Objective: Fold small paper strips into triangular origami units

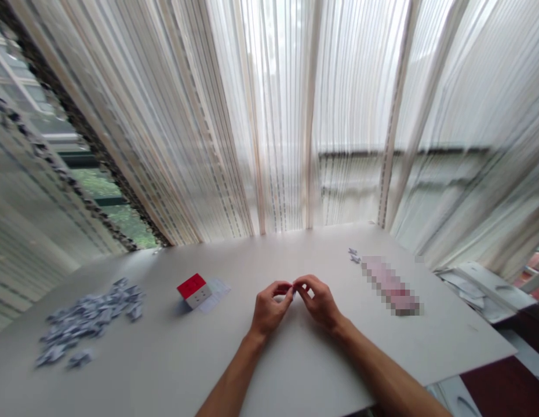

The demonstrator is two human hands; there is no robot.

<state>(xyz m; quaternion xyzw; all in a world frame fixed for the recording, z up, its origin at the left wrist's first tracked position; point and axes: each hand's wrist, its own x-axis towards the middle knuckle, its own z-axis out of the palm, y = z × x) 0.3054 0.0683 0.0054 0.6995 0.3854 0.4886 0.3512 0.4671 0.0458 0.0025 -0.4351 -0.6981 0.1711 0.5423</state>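
Note:
My left hand (269, 308) and my right hand (319, 300) meet above the middle of a pale grey table (165, 365). The fingertips of both hands are pinched together on one tiny piece between them, too small to name. To the left of my hands lies a small red and white box (193, 290) on a sheet of paper (216, 291). Further left is a heap of small grey folded pieces (87, 320).
A blurred pink strip (390, 285) lies on the table to the right, with two small grey pieces (353, 255) just beyond it. Sheer striped curtains (269, 116) hang behind the table. White trays or papers (482, 286) sit off the table's right edge.

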